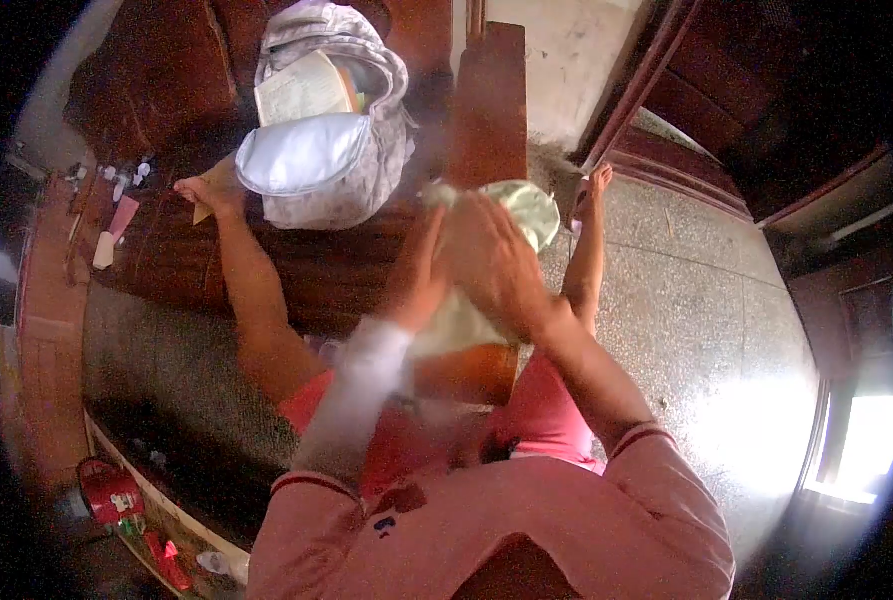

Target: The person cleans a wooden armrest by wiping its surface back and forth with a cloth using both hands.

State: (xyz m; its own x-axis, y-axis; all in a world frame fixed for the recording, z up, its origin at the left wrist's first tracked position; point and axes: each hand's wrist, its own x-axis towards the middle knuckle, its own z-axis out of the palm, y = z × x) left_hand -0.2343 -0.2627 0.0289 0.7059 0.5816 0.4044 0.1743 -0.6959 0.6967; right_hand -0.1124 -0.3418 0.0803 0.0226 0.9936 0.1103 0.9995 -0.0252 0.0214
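Note:
A pale green fabric item (pixel 526 208) lies on the dark wooden bench in front of me, partly covered by my hands; its exact kind is not clear. Across its top, my right hand (pixel 496 262) rests with fingers stretched out and close together. My left hand (pixel 421 272) is at the item's left side, its fingers extended and slightly blurred by motion. More of the green fabric (pixel 461 325) hangs below my hands, between my forearms. The fingertips overlap the fabric's upper part, so its middle is hidden.
A grey-white patterned backpack (pixel 341 195) stands unzipped on the bench (pixel 316 255), with a notebook (pixel 304 90) showing inside. Small items and a pink-and-white strip (pixel 116 232) lie at the left. A red bag (pixel 108 490) is at lower left. Speckled floor (pixel 676 280) stretches right.

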